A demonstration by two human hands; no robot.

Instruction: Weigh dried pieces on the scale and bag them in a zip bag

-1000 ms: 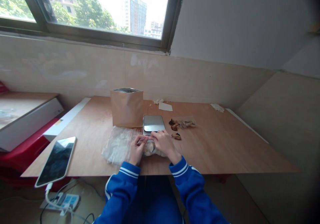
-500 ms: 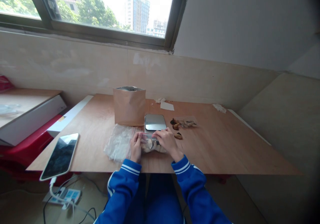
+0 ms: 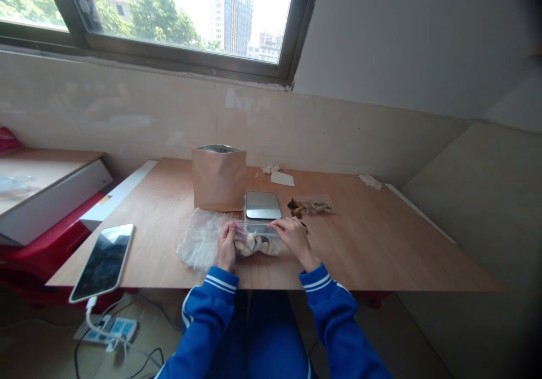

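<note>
A clear zip bag (image 3: 258, 244) with pale, dried-looking slices in it is held near the table's front edge. My left hand (image 3: 227, 247) grips its left end, fingers closed on the plastic. Along the bag's top strip, my right hand (image 3: 294, 238) pinches the seal toward the right. Just behind the bag lies a flat scale (image 3: 263, 205) with a shiny top. To the left of my left hand is a pile of clear plastic bags (image 3: 199, 243). An open brown pouch (image 3: 219, 180) stands upright behind that pile.
A second clear bag of dried pieces (image 3: 315, 205) lies right of the scale, dark bits beside it. A phone (image 3: 104, 261) with a cable is at the table's left edge. A white card (image 3: 282, 178) and crumpled tissue (image 3: 370, 182) lie toward the back.
My right hand has slid to the right along the bag's top strip, uncovering more of it. My left hand has shifted slightly left and still holds the bag's left end.
</note>
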